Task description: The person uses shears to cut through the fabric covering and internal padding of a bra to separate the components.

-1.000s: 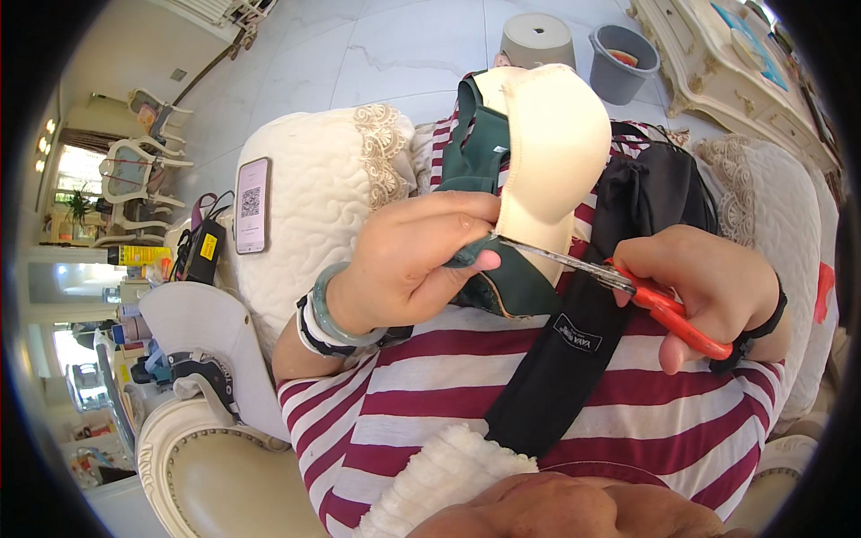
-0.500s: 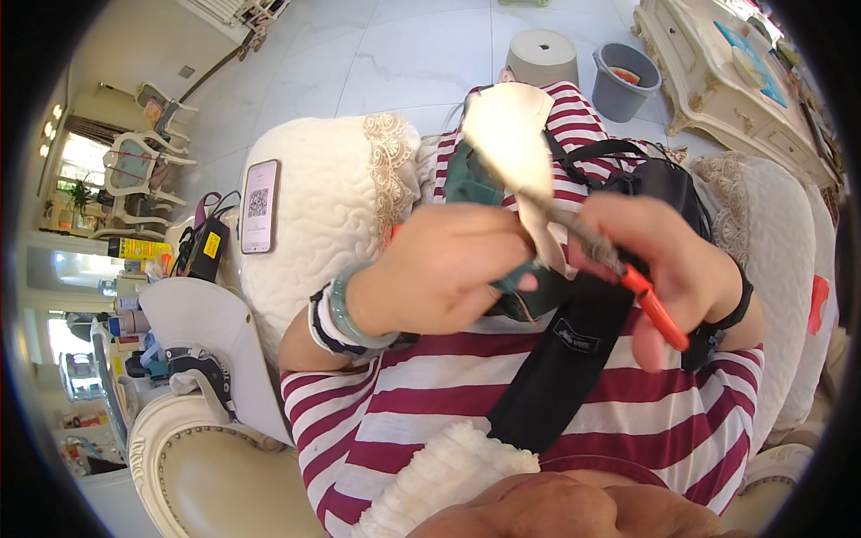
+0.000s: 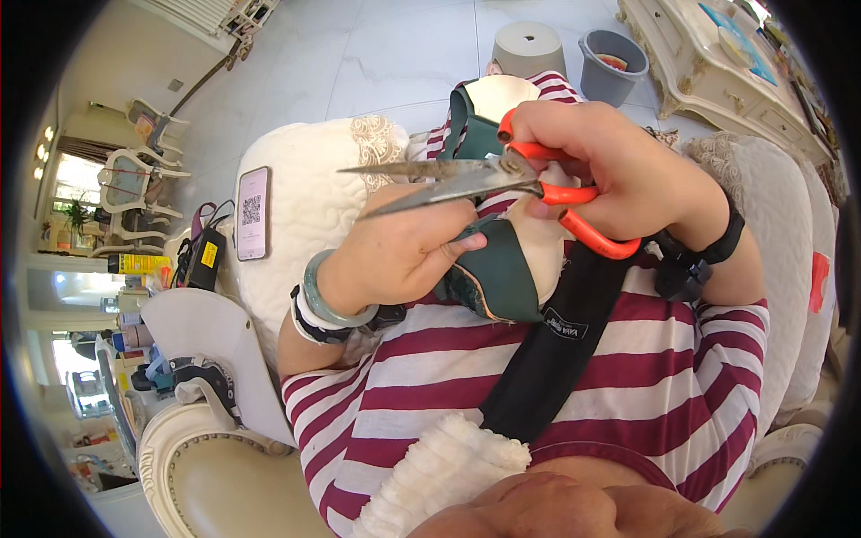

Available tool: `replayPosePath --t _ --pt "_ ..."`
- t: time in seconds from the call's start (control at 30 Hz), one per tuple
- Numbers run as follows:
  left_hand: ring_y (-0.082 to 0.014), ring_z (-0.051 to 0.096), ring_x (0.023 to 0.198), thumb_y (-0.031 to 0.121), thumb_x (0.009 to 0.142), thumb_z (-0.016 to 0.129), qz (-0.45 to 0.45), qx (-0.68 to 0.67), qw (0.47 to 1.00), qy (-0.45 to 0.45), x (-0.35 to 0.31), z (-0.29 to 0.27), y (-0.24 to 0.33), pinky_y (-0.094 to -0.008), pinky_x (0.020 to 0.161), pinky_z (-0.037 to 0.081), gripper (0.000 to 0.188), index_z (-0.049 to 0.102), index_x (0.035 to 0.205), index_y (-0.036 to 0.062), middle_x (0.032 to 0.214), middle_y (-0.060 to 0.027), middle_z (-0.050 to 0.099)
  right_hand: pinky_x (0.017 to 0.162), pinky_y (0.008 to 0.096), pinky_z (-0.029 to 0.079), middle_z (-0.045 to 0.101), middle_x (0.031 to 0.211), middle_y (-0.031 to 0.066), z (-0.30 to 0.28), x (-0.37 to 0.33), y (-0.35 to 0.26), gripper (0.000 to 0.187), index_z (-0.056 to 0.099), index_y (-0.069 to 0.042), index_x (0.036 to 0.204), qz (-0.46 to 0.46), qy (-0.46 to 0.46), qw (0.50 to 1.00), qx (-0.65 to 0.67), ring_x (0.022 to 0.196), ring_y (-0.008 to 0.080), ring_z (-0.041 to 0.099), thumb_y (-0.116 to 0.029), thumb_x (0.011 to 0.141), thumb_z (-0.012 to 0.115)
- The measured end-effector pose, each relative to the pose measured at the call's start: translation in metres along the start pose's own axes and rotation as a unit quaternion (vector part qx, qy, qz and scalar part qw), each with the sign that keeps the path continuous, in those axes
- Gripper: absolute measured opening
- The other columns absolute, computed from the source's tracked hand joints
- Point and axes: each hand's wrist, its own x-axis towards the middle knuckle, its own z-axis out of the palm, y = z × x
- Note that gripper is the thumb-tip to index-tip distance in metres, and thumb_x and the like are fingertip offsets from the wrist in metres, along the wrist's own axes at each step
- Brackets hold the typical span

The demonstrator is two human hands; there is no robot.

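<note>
A pair of scissors [image 3: 484, 182] with long grey blades and orange-red handles is in my right hand [image 3: 623, 166], fingers closed round the handles. The blades stand apart and point left, above the back of my left hand [image 3: 399, 244]. My left hand is closed, thumb pressed on the edge of a dark green bra [image 3: 496, 269] with beige cup lining. Near my chest, one cup shows frayed edges. The other cup's beige lining [image 3: 504, 95] lies farther off on my lap. My right fingertips are beside the beige lining; whether they also pinch it, I cannot tell.
A black strap [image 3: 560, 359] crosses my striped shirt. On the quilted cream armrest at left lies a phone [image 3: 254, 213]. A white cap-like visor [image 3: 211, 345] is below it. Ahead stand a round stool [image 3: 529, 49], a grey bucket [image 3: 613, 67] and an ornate cabinet [image 3: 691, 67].
The beige lining piece that stood raised between my hands is lowered. The scissors have swung round, blades now parted and pointing left over my left hand.
</note>
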Motion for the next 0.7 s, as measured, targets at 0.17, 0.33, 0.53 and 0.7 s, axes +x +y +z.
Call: replayPosePath --t 0.17,0.33,0.53,0.7 --pt "-0.0322 0.050 0.059 0.011 0.077 0.063 0.021 -0.013 0.999 -0.033 0.002 -0.002 -0.001 -0.0389 0.052 0.040 0.015 0.052 0.071 0.0022 0.067 -0.0121 0.047 0.060 0.0243 0.033 0.037 0.076 0.0019 -0.001 -0.010 -0.005 0.027 0.046 -0.002 0.087 0.043 0.000 0.999 -0.016 0.067 0.0130 0.034 -0.003 0.073 0.069" --pt "-0.0328 0.049 0.059 0.011 0.078 0.062 0.031 -0.028 0.997 -0.063 0.000 -0.003 -0.004 -0.0396 0.051 0.038 0.015 0.051 0.071 0.0023 0.066 -0.0121 0.046 0.059 0.0265 0.037 0.041 0.074 0.0055 0.000 -0.017 -0.002 0.020 0.049 -0.001 0.087 0.057 0.030 0.998 -0.014 0.064 0.0169 0.038 -0.003 0.073 0.063" --pt "-0.0334 0.049 0.059 0.010 0.079 0.062 0.031 -0.083 0.994 -0.058 -0.002 0.002 -0.014 -0.0395 0.050 0.037 0.017 0.049 0.070 0.0021 0.066 -0.0131 0.044 0.062 0.0257 0.038 0.044 0.075 0.0050 0.007 -0.019 0.004 0.023 0.050 0.000 0.091 0.086 0.048 0.988 0.119 0.067 0.0144 0.040 -0.001 0.074 0.066" --pt "-0.0330 0.049 0.059 0.009 0.079 0.061 0.031 -0.080 0.994 -0.071 -0.002 0.001 -0.014 -0.0392 0.051 0.038 0.017 0.049 0.070 0.0021 0.065 -0.0129 0.044 0.066 0.0256 0.040 0.047 0.081 0.0054 0.007 -0.022 0.005 0.030 0.052 0.001 0.098 0.107 0.077 0.981 0.143 0.072 0.0147 0.044 0.000 0.073 0.070"
